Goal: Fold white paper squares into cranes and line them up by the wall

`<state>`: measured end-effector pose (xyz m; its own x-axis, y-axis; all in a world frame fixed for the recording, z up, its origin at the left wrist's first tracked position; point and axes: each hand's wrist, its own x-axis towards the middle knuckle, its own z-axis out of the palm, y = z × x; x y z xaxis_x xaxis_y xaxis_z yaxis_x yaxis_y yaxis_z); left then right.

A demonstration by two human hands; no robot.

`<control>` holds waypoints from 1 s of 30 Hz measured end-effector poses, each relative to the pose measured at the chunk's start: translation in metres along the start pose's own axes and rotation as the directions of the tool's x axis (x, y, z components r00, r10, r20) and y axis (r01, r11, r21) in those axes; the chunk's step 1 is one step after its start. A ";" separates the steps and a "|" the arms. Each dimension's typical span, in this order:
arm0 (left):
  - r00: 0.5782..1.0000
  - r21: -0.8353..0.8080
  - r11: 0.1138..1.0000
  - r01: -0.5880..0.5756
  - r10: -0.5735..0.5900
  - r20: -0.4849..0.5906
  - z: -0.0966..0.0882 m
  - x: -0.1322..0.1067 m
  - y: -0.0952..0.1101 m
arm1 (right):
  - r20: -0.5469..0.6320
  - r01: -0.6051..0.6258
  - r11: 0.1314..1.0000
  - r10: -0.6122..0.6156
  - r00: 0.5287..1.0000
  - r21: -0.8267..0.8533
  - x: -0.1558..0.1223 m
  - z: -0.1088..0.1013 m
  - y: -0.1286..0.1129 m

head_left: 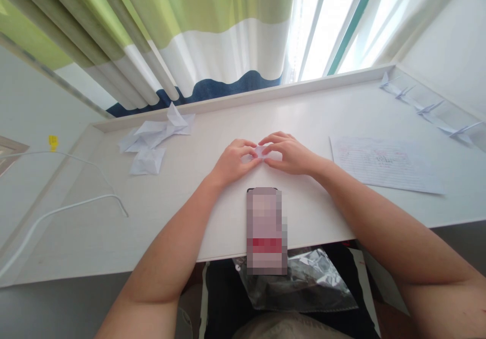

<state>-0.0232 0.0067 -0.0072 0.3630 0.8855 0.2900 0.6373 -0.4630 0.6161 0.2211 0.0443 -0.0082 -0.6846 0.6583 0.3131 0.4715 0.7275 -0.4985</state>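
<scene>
A small piece of folded white paper [260, 151] lies between my two hands, on or just above the white desk. My left hand [237, 161] pinches its left side, thumb nearest me and fingers curled over the far side. From the right, my right hand [286, 153] grips the same paper with thumb and fingertips. Much of the paper is covered by the fingers, so its exact fold cannot be made out. A phone with a blurred screen [266, 227] lies just below my hands at the desk's front edge.
Folded paper shapes [152, 134] are grouped at the left back. A written sheet [383, 162] lies to the right, with several folded paper pieces [429, 109] along the right edge. A white cable [76, 205] crosses the left side. Clear plastic [304, 283] rests on my lap.
</scene>
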 end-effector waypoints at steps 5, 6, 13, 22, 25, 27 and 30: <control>0.999 0.004 0.999 -0.045 0.045 -0.030 -0.001 -0.001 -0.005 | -0.004 -0.007 0.999 0.007 1.000 0.033 0.000 0.001 0.001; 0.998 0.002 0.999 -0.051 0.051 -0.035 -0.002 0.000 -0.005 | -0.005 -0.010 0.999 0.011 1.000 0.041 0.001 0.001 0.002; 0.998 0.010 0.998 -0.055 0.056 -0.023 -0.004 0.001 -0.006 | -0.051 -0.056 0.989 0.063 0.997 0.138 0.003 0.000 0.001; 0.997 0.036 0.996 -0.082 0.082 0.006 0.000 0.001 -0.010 | -0.007 -0.028 0.988 0.029 1.000 0.150 0.002 -0.004 0.001; 0.996 0.038 0.996 -0.083 0.082 0.016 0.000 0.001 -0.010 | 0.034 -0.009 0.996 0.006 0.999 0.089 0.000 -0.005 0.005; 0.997 0.047 0.996 -0.077 0.075 0.028 0.000 0.001 -0.009 | 0.047 -0.009 0.999 0.007 0.999 0.047 -0.001 -0.005 0.007; 0.996 0.046 0.995 -0.086 0.084 0.041 0.000 0.002 -0.007 | 0.048 -0.012 1.000 0.012 0.999 -0.008 -0.002 -0.005 0.007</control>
<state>-0.0274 0.0115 -0.0109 0.4426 0.8413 0.3104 0.6346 -0.5384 0.5544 0.2284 0.0492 -0.0084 -0.7047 0.6570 0.2680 0.4841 0.7213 -0.4953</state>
